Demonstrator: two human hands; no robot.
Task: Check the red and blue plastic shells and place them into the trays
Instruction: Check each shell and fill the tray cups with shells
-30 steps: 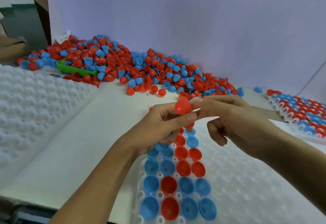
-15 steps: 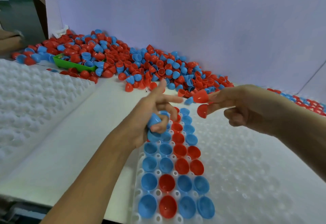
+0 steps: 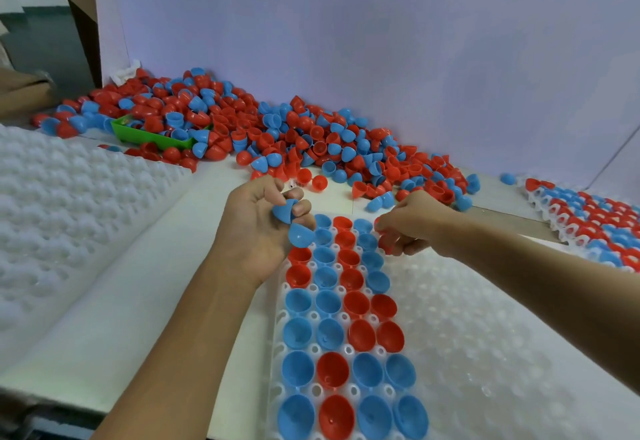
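From the head camera, the person is working over the near white tray, and it's filling up slowly: four columns of red and blue shells are sitting in the pockets down its left side, while the whole right part is still bare dimples. So I'd call this tray maybe a third done at best.

The left hand is curling its fingers around two blue shells, one pinched up top and one lower against the palm, right at the far left corner of the filled block. The right hand is gripping red shells — looks like two, hard to say — just past the fourth column, probably about to start the next one.

There's plenty left: a big loose pile of shells is lying along the back wall, spilling over a green tray. Another tray on the far right is looking full, and a white tray on the left is showing no shells in it at all — lots of sorting to go.
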